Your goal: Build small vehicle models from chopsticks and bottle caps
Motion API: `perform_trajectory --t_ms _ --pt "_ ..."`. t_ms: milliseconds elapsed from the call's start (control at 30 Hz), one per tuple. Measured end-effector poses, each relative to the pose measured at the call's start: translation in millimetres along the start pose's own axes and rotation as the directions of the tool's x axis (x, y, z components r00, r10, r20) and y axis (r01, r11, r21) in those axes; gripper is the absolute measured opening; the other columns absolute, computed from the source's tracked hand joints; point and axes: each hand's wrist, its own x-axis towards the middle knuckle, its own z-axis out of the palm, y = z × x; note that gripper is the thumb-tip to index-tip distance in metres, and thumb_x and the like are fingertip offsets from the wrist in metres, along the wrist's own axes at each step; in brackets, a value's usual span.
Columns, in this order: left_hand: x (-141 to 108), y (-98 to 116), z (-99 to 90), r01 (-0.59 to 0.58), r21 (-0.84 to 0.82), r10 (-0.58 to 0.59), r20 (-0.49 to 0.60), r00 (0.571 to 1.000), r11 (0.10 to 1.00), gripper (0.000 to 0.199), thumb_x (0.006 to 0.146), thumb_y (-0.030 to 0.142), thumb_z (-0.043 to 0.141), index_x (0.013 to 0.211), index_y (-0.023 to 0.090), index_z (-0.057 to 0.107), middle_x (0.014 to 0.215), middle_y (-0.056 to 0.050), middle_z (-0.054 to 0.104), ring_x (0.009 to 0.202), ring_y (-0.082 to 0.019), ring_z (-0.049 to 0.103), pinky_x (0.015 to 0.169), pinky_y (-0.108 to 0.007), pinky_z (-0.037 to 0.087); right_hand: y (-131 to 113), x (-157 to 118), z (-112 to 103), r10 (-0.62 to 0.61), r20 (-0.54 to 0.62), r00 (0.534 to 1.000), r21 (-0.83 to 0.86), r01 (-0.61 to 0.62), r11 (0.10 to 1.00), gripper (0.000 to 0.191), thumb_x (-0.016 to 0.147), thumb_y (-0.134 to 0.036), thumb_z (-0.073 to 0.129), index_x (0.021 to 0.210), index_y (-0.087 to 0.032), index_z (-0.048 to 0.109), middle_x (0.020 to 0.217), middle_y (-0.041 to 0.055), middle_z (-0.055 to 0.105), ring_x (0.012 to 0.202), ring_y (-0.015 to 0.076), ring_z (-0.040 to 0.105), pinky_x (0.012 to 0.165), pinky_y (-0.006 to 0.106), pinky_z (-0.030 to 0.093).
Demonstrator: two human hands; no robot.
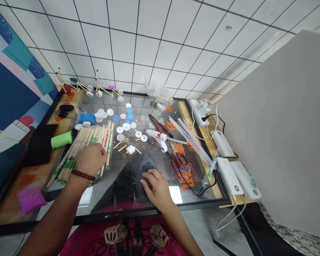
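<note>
My left hand (91, 158), with a beaded bracelet at the wrist, is closed over the packs of wooden chopsticks (80, 142); what it holds, if anything, is hidden. On the glass tabletop (117, 188), near the front edge, my right hand (156, 186) rests with fingers bent but apart and nothing in it. Beyond it lies a white glue gun (158, 137). A white cap piece (130, 149) with short sticks around it sits between the hands, and white and blue bottle caps (126, 126) are spread behind.
Pliers (160, 125), red scissors (180, 160) and clear glue sticks (193, 140) lie on the right. Power strips (224, 144) and cables line the right edge. A green packet (61, 139), blue packet (86, 118) and purple packet (31, 201) are left. Stick models (104, 86) stand by the wall.
</note>
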Motion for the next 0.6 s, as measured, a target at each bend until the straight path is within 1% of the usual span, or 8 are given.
perform_trajectory --t_ms 67,133,233,333,400,500,600 --pt "-2 -5 2.0 0.012 -0.028 -0.013 -0.047 0.999 1.0 0.033 0.09 0.032 0.043 0.096 0.017 0.072 0.107 -0.016 0.072 0.09 -0.031 0.068 0.063 -0.035 0.042 0 0 0 0.008 0.006 1.0 -0.002 -0.008 1.0 0.016 0.098 -0.027 0.058 0.109 -0.021 0.068 0.104 0.0072 0.068 0.094 0.0205 0.065 0.078 0.034 0.043" --pt "-2 -11 1.7 0.051 -0.047 -0.054 -0.052 0.997 0.998 0.034 0.09 0.038 0.045 0.099 0.017 0.071 0.109 -0.015 0.072 0.092 -0.031 0.068 0.066 -0.035 0.044 0 0 0 0.007 0.006 1.0 -0.003 -0.007 1.0 0.016 0.098 -0.027 0.057 0.109 -0.021 0.068 0.103 0.0075 0.068 0.094 0.0205 0.065 0.078 0.034 0.043" --pt "0 -17 -2.5 0.085 -0.024 -0.084 0.018 0.996 0.996 0.038 0.087 0.045 0.05 0.098 0.016 0.071 0.109 -0.017 0.072 0.095 -0.034 0.068 0.067 -0.037 0.044 1 1 0 -0.008 0.002 1.0 0.0 0.008 1.0 0.016 0.099 -0.028 0.056 0.108 -0.021 0.068 0.102 0.0077 0.068 0.092 0.0204 0.065 0.076 0.034 0.042" --pt "3 -14 -8.5 0.092 0.019 -0.093 0.094 0.991 0.996 0.036 0.085 0.043 0.049 0.089 0.016 0.072 0.102 -0.019 0.073 0.091 -0.036 0.067 0.063 -0.037 0.042 0 1 0 -0.01 0.001 1.0 -0.003 0.01 1.0 0.016 0.099 -0.028 0.056 0.107 -0.021 0.067 0.1 0.0078 0.068 0.091 0.0205 0.065 0.075 0.033 0.042" --pt "3 -12 -12.8 0.111 0.032 -0.114 0.111 0.987 0.993 0.035 0.086 0.04 0.046 0.082 0.016 0.072 0.093 -0.018 0.072 0.088 -0.034 0.066 0.062 -0.035 0.039 0 1 -1 -0.007 -0.002 1.0 -0.008 0.007 1.0 0.017 0.099 -0.028 0.056 0.107 -0.02 0.068 0.1 0.0079 0.068 0.092 0.0207 0.065 0.076 0.033 0.043" --pt "0 -16 -19.2 0.088 -0.001 -0.088 0.082 0.993 0.996 0.037 0.091 0.036 0.04 0.076 0.016 0.068 0.084 -0.014 0.071 0.08 -0.028 0.063 0.061 -0.032 0.033 -1 1 0 -0.004 -0.004 1.0 -0.008 0.004 1.0 0.017 0.099 -0.028 0.056 0.108 -0.02 0.068 0.101 0.0077 0.068 0.094 0.0207 0.065 0.077 0.034 0.043" --pt "-7 -29 -24.6 0.071 -0.092 -0.07 0.008 0.997 0.993 0.041 0.095 0.038 0.037 0.075 0.016 0.066 0.075 -0.009 0.067 0.072 -0.022 0.057 0.061 -0.03 0.03 1 0 1 0.002 -0.002 1.0 -0.01 -0.002 1.0 0.017 0.099 -0.029 0.056 0.108 -0.02 0.068 0.102 0.0078 0.069 0.094 0.0202 0.065 0.078 0.034 0.044"
